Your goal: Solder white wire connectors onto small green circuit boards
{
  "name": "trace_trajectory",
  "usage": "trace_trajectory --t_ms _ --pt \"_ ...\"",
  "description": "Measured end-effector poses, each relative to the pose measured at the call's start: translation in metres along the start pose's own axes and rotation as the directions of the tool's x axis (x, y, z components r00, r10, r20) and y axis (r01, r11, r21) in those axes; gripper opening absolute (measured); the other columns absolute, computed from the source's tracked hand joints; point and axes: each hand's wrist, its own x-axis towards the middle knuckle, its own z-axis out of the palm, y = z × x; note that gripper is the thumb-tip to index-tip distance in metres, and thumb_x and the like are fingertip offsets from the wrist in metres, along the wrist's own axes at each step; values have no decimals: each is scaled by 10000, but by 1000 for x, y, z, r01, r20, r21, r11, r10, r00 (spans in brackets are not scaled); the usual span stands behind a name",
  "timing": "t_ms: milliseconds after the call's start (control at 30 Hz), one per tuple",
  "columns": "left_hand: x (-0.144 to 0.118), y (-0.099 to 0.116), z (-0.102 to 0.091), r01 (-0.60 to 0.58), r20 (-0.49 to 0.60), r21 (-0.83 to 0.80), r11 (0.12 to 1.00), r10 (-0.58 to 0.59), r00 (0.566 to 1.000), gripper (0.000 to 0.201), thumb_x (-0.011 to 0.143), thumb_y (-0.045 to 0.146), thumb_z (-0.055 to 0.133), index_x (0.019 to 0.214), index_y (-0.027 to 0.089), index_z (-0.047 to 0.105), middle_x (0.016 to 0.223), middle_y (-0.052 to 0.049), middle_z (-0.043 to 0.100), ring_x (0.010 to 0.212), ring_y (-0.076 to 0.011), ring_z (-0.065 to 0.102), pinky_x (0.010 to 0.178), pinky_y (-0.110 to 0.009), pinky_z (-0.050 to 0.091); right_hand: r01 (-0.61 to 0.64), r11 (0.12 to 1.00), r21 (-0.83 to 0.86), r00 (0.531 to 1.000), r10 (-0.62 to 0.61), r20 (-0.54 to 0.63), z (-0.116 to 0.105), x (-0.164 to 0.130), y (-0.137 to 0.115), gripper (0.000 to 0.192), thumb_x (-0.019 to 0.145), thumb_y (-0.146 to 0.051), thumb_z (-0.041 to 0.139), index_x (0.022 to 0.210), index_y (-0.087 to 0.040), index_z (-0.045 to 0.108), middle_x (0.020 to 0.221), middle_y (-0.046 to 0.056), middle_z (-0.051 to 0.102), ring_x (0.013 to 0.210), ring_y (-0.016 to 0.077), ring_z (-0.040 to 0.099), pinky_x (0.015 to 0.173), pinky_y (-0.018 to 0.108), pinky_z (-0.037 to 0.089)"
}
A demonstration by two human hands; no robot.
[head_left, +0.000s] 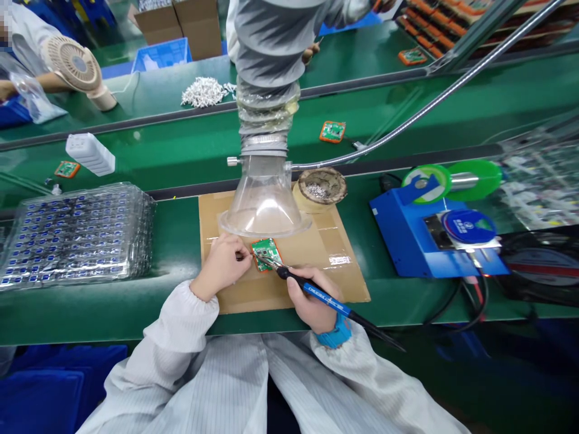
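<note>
A green circuit board [268,252] with an orange edge lies on a cardboard sheet [289,295] under the clear fume hood [265,205]. My right hand [314,301] is wrapped round a blue and black soldering iron [323,294], its tip over the board. At the board's left edge, my left hand [227,265] is closed, thumb and forefinger pinched together. Something small and dark shows by those fingers, too small to name. Behind the board, to the right, stands a round pot [322,187] with a crusted rim.
Stacked clear trays [81,235] of small blue parts stand at left. A blue solder feeder [402,235] with a green reel is at right. A grey duct [271,60] hangs in front. Across the line, co-workers sit near a fan [75,63] and white parts [203,92].
</note>
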Motion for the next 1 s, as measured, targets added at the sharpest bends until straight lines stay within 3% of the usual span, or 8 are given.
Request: trace_trajectory --t_ms 567,1000 --pt "0 0 -1 -10 0 -2 1000 10 1000 203 843 138 663 647 189 660 788 -23 701 911 -228 602 886 -395 408 18 999 41 1000 -18 -10 1 -1 2 41 879 -282 689 912 -264 705 820 29 774 715 202 743 642 323 591" --pt "1 1 -2 -13 -1 7 1000 13 1000 214 836 122 663 632 189 647 772 -15 703 884 -217 604 866 -385 413 101 995 25 994 -100 -37 1 1 -1 52 870 -233 701 920 -244 702 791 6 755 666 168 728 616 282 590"
